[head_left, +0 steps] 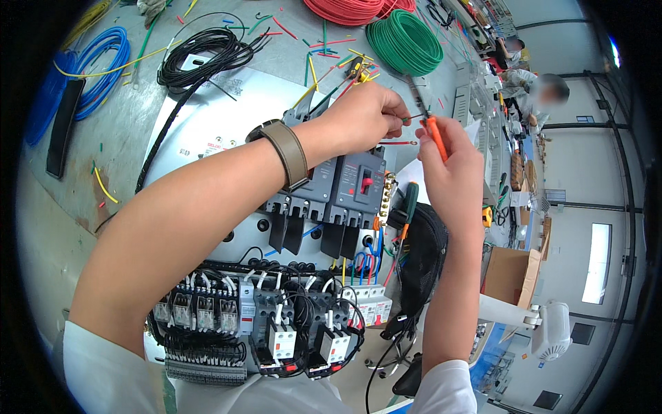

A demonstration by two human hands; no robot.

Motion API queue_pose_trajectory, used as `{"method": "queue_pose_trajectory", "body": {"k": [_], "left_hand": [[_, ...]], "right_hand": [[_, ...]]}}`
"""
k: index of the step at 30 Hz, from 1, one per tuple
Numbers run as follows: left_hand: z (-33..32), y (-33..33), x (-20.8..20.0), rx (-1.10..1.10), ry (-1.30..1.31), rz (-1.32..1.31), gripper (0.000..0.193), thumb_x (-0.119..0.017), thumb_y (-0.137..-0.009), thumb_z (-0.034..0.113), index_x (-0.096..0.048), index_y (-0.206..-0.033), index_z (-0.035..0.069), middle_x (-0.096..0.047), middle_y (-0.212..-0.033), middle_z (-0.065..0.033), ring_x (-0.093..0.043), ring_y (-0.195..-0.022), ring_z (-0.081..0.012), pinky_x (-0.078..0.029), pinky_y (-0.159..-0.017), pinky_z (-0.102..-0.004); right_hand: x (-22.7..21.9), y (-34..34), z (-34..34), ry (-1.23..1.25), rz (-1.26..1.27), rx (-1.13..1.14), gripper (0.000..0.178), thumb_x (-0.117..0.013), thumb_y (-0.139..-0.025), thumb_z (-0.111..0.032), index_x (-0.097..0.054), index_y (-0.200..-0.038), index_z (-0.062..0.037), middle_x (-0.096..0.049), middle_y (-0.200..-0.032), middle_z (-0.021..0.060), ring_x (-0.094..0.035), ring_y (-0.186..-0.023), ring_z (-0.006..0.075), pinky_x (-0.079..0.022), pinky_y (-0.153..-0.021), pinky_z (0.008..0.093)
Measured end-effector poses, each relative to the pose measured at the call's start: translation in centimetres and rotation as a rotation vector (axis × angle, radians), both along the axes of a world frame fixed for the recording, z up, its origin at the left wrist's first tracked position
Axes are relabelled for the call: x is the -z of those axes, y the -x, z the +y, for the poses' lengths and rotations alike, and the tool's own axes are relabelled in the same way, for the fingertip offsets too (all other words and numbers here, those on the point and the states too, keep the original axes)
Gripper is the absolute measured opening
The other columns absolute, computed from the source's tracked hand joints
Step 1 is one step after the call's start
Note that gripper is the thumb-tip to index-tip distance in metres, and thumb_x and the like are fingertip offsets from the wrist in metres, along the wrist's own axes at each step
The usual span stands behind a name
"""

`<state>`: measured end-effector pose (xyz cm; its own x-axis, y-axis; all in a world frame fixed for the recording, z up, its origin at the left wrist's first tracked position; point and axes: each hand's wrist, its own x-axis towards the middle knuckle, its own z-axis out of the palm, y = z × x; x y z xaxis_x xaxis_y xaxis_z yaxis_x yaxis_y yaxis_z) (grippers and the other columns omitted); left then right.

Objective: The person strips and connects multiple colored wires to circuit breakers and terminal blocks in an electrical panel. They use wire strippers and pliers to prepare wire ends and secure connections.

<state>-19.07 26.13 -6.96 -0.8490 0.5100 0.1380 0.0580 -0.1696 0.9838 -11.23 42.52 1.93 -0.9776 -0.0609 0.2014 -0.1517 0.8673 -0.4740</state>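
My right hand (448, 165) is closed around an orange-handled pliers-like tool (436, 138). The tool's dark metal end, slightly blurred, points up and away. Pinched in the fingertips of my left hand (365, 117) is a thin wire (412, 118) that reaches to the tool's jaws. Below both hands, black circuit breakers (355, 181) with a red toggle sit on a pale metal mounting plate (186, 138). A red wire with a ring end (400, 143) sticks out beneath my left fingers. Part of the breakers is hidden by my left forearm.
Coils of black cable (207, 58), green wire (407, 41), red wire (345, 8) and blue wire (103, 65) lie around the plate. Relays (205, 312) and contactors (281, 341) line the near side. A screwdriver (411, 200) stands beside a black bag (424, 255). Other people work at far right.
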Motion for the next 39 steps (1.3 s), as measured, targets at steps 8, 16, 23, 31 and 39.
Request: {"method": "queue_pose_trajectory", "body": {"k": [8,16,23,31,39], "left_hand": [[-0.3,0.1,-0.2,0.026,-0.007,-0.073,0.023,-0.065,-0.102,0.004,-0.072,-0.122,-0.008,-0.078,-0.106,-0.0130,-0.075,-0.097,-0.0161,-0.060,-0.091,-0.0314],[-0.2,0.2,-0.1,0.048,-0.096,-0.181,0.020,-0.065,-0.103,0.005,-0.073,-0.118,-0.007,-0.077,-0.102,-0.0103,-0.073,-0.094,-0.0144,-0.060,-0.089,-0.0302],[-0.3,0.0,-0.4,0.035,-0.042,-0.155,0.022,-0.064,-0.103,0.004,-0.073,-0.121,-0.005,-0.077,-0.106,-0.0112,-0.074,-0.095,-0.0152,-0.060,-0.090,-0.0306],[-0.3,0.0,-0.3,0.033,-0.048,-0.144,0.022,-0.065,-0.102,0.002,-0.072,-0.122,-0.004,-0.077,-0.107,-0.0122,-0.074,-0.097,-0.0160,-0.061,-0.091,-0.0314],[-0.3,0.1,0.1,0.041,-0.064,-0.105,0.020,-0.065,-0.103,0.003,-0.073,-0.120,-0.005,-0.078,-0.107,-0.0136,-0.075,-0.097,-0.0177,-0.061,-0.090,-0.0315]], "right_hand": [[-0.1,-0.7,-1.4,-0.155,-0.023,0.021,0.028,-0.062,-0.105,-0.016,-0.068,-0.125,0.0032,-0.073,-0.082,0.0135,-0.067,-0.073,0.0151,-0.053,-0.068,0.0339],[-0.1,-0.8,-2.2,-0.233,-0.005,-0.006,0.028,-0.060,-0.105,-0.015,-0.067,-0.125,0.0027,-0.070,-0.081,0.0210,-0.068,-0.071,0.0281,-0.053,-0.066,0.0405],[-0.3,-0.8,-2.8,-0.230,-0.022,0.023,0.028,-0.059,-0.102,-0.012,-0.068,-0.124,0.0038,-0.070,-0.085,0.0300,-0.071,-0.079,0.0472,-0.054,-0.069,0.0497],[0.8,-0.8,-1.9,-0.121,-0.019,0.036,0.028,-0.058,-0.108,-0.018,-0.068,-0.123,0.0038,-0.071,-0.077,0.0085,-0.066,-0.067,0.0106,-0.050,-0.059,0.0275],[1.4,-0.9,-1.2,0.366,-0.151,0.055,0.029,-0.057,-0.110,-0.020,-0.069,-0.121,0.0046,-0.074,-0.081,0.0091,-0.059,-0.059,0.0069,-0.045,-0.054,0.0221]]}}
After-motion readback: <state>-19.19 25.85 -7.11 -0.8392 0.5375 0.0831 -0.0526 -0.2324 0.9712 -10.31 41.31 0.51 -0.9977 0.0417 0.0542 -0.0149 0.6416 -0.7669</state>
